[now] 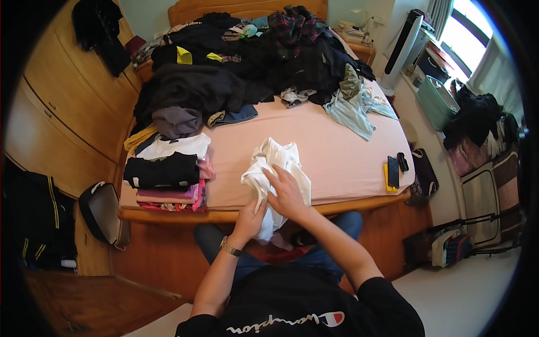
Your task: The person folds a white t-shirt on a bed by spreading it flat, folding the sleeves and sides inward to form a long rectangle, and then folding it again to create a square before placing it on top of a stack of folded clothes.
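Observation:
A crumpled white garment (274,153) is bunched up at the front edge of the bed, its lower end hanging over toward my lap. Its exact kind cannot be told from the folds. My left hand (250,220), with a watch at the wrist, grips the garment's near left side, thumb up against the cloth. From the right, my right hand (289,195) reaches across the top and holds the fabric near its middle. To the left stands a stack of folded clothes, with a black folded garment (163,171) on top and a white shirt (182,147) behind it.
A large heap of dark clothes (191,92) covers the far part of the bed (331,168). A pale blue garment (349,109) lies at the right, with a phone (393,171) near the corner. An open case (101,210) stands on the floor at left.

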`<action>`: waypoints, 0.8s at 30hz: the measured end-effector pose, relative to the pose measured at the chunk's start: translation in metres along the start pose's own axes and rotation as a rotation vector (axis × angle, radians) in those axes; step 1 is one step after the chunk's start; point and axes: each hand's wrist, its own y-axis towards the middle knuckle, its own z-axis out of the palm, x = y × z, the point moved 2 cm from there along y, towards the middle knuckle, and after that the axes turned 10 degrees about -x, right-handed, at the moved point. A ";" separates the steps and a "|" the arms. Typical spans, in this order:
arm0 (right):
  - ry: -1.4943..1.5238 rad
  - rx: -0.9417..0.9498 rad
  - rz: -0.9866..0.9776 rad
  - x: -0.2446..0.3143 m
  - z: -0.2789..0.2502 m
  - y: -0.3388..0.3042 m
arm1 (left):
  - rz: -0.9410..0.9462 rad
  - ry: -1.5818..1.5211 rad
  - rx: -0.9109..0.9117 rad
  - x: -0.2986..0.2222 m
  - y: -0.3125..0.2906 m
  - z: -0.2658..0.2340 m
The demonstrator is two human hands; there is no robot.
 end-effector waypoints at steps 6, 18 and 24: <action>0.359 0.858 0.285 -0.027 0.033 0.029 | 0.214 0.216 0.203 -0.078 0.033 -0.035; -0.694 0.066 0.054 -0.099 -0.134 0.189 | 0.475 0.730 -0.217 -0.126 0.193 -0.108; -0.553 -0.512 -0.114 -0.065 -0.227 0.263 | 0.664 0.148 -0.238 -0.261 0.233 -0.097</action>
